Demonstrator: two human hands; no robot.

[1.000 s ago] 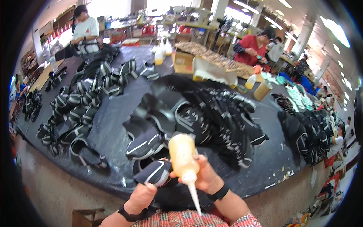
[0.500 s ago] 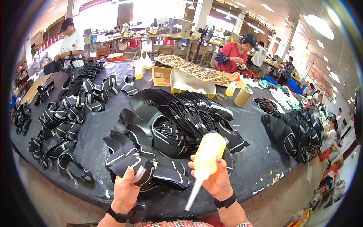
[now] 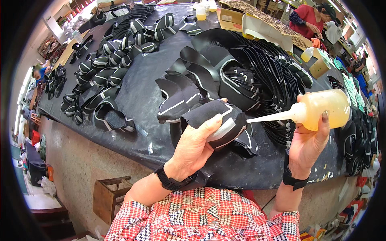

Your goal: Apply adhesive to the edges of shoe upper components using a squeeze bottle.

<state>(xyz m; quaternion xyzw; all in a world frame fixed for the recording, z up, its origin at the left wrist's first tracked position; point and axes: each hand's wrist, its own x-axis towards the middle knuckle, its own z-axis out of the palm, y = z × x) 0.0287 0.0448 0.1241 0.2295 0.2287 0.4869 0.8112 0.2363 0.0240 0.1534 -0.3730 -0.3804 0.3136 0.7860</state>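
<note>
Swung round from pointing down toward the wearer, the squeeze bottle [image 3: 327, 111] now lies nearly level in the right hand [image 3: 306, 149], whose fingers close around its body near the shoulder. Its white nozzle [image 3: 275, 117] reaches left from that grip to the edge of a black strap piece [image 3: 215, 114]; whether they touch, I can't tell. The left hand [image 3: 193, 148] pinches that piece, thumb on top, above the dark table [image 3: 140, 106].
</note>
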